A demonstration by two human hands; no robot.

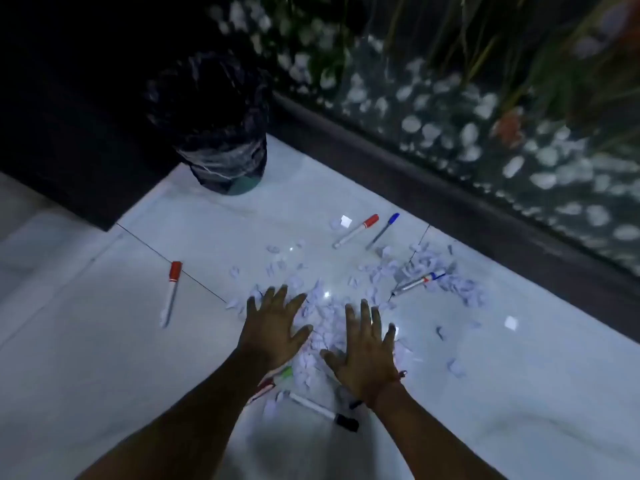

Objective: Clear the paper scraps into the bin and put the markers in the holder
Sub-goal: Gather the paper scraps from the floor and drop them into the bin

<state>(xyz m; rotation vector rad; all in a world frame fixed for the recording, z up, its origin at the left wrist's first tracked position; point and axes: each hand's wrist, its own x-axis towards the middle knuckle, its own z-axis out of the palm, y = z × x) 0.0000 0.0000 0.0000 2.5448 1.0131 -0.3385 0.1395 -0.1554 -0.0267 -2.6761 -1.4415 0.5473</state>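
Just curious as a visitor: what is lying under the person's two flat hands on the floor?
Small white paper scraps lie under the left hand and right hand. A green-capped marker pokes out beside the left wrist. Anything beneath the palms is hidden.

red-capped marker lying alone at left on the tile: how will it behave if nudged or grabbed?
The red-capped marker is a round barrel lying on glossy tile floor, so a sideways nudge would probably roll or slide it. It looks rigid and light, likely an easy pinch. Nothing touches it, so paper scraps shouldn't interfere.
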